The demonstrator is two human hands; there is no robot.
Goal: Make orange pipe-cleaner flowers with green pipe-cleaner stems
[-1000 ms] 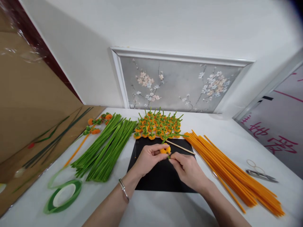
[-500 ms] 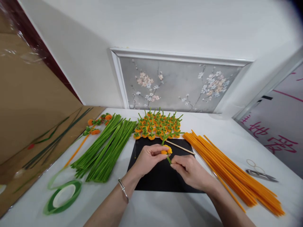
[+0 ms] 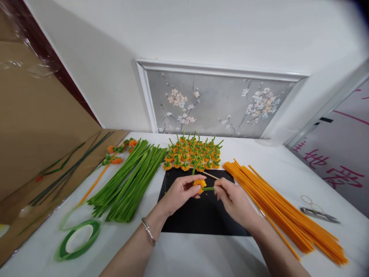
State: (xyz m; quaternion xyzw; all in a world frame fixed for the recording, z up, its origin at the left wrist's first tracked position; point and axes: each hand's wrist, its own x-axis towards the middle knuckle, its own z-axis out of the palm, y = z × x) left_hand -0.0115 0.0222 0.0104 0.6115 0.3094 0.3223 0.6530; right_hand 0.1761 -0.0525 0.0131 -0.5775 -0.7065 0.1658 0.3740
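Observation:
Between the fingers and thumb of my left hand (image 3: 182, 192) is an orange pipe-cleaner flower (image 3: 199, 184), held above a black mat (image 3: 191, 221). A green pipe cleaner (image 3: 208, 189) runs out of the flower to the right, and my right hand (image 3: 235, 200) pinches its end. Another stretch of green stands up behind my left fingertips. Just beyond the mat, finished-looking orange flowers with green stems (image 3: 191, 152) sit in close rows. A thin wooden stick (image 3: 210, 175) lies at the mat's far edge, partly hidden by my right hand.
Green pipe cleaners (image 3: 129, 184) lie bundled at left, orange ones (image 3: 282, 207) at right. Green floral tape (image 3: 77, 240) rests at front left, scissors (image 3: 319, 214) at far right. Several small orange flowers (image 3: 117, 160) lie behind the green bundle. A wall (image 3: 230, 50) closes the back.
My right hand has moved up and slightly right, swinging the green pipe cleaner from pointing down-right to nearly level. The flower in my left hand has turned and shifted slightly left.

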